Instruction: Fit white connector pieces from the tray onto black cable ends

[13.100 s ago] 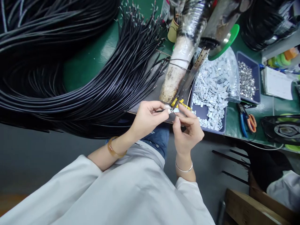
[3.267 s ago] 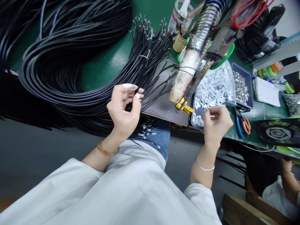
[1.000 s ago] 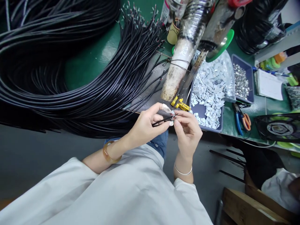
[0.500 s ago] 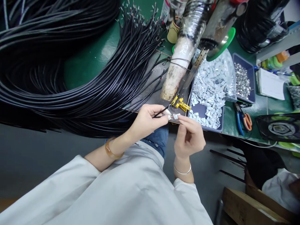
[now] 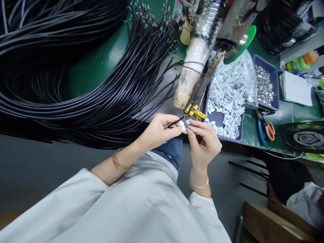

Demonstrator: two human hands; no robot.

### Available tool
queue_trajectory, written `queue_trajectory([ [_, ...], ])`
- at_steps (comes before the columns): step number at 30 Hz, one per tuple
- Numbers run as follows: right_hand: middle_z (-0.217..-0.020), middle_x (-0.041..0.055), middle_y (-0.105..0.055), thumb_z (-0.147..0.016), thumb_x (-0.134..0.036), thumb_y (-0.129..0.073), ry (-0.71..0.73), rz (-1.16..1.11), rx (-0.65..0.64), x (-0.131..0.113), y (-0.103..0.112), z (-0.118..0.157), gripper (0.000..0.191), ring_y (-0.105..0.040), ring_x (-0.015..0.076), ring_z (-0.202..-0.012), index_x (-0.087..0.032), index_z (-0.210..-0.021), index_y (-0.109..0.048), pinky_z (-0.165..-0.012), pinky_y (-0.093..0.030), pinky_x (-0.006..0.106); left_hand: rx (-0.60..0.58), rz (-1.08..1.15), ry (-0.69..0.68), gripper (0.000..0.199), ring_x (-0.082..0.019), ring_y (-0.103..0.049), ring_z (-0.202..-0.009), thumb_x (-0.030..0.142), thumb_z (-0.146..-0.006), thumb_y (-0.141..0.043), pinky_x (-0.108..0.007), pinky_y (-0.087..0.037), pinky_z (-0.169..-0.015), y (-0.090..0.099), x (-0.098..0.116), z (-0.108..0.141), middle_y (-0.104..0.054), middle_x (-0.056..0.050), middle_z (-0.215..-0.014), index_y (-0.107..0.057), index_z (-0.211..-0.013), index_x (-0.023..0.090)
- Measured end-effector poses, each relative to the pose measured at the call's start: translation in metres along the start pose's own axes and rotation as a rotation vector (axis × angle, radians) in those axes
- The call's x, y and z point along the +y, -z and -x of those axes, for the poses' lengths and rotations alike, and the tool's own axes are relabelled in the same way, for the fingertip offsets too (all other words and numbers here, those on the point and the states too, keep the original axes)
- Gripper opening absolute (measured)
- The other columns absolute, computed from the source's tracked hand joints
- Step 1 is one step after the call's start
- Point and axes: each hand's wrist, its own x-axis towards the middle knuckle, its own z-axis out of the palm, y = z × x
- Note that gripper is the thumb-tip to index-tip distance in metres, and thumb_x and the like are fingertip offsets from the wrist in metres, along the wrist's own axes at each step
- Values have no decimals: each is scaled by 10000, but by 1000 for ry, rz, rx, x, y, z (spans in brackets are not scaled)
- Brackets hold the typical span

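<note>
My left hand [image 5: 162,128] pinches the end of a black cable [image 5: 176,122], with something white [image 5: 182,127] at its fingertips. Facing it, my right hand [image 5: 204,140] has thumb and fingers pressed near the thin wires at the cable end. A small white connector [image 5: 188,122] shows at its index fingertip. Just beyond the fingers lies a yellow tool [image 5: 196,112]. To the right, a tray [image 5: 242,130] holds many small white connectors and a clear plastic bag. A large bundle of black cables [image 5: 101,98] lies on the left.
A wrapped white post [image 5: 188,77] leans over the green table [image 5: 108,64]. Further right are a bin of metal parts [image 5: 276,91], blue-and-orange pliers [image 5: 265,130], a paper pad [image 5: 297,88] and a fan [image 5: 307,137]. A person's sleeve [image 5: 305,202] and a cardboard box [image 5: 265,219] are at lower right.
My right thumb has come up to the cable end, and the small white connector at the right fingertips has shifted slightly upward. My left hand has barely moved. The view has shifted slightly.
</note>
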Motion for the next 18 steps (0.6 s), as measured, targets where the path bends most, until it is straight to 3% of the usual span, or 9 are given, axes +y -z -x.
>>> queue_trajectory([
  [6,-986,3,-786,-872,-134,-714,-31,-53,-24,2,0,1,153,-747,168,-924,-259,-956,-740,-837,-627,354,-41,-10,3,219,-80,-342,-606,219,-732,-680,-223,-282,-560,1,0,0,-387,41,-603,-527,-594,144],
  [11,-975,19,-777,-888,-145,-685,-112,-32,39,0,0,2,124,-748,181,-932,-246,-943,-730,-822,-640,365,20,-21,-15,147,-77,-367,-592,193,-723,-683,-212,-309,-553,-2,-3,1,-440,39,-592,-596,-623,131],
  [14,-1005,17,-782,-860,-129,-714,55,73,113,-2,0,4,196,-759,189,-913,-270,-996,-728,-826,-648,371,33,-13,-30,102,-72,-376,-573,194,-722,-693,-202,-318,-532,-4,-4,2,-492,34,-604,-641,-667,126],
  [16,-1037,9,-787,-840,-118,-733,172,107,96,-3,-1,6,265,-764,185,-901,-290,-1042,-722,-820,-652,356,47,-25,-56,93,-73,-397,-576,188,-723,-699,-199,-331,-532,-4,-4,3,-519,28,-619,-650,-673,128],
  [18,-1042,10,-789,-848,-107,-718,184,89,81,-3,-2,7,281,-766,181,-907,-290,-1062,-713,-818,-653,344,84,-48,-81,113,-85,-440,-602,191,-738,-699,-205,-366,-561,-4,-3,2,-539,18,-633,-644,-661,130],
])
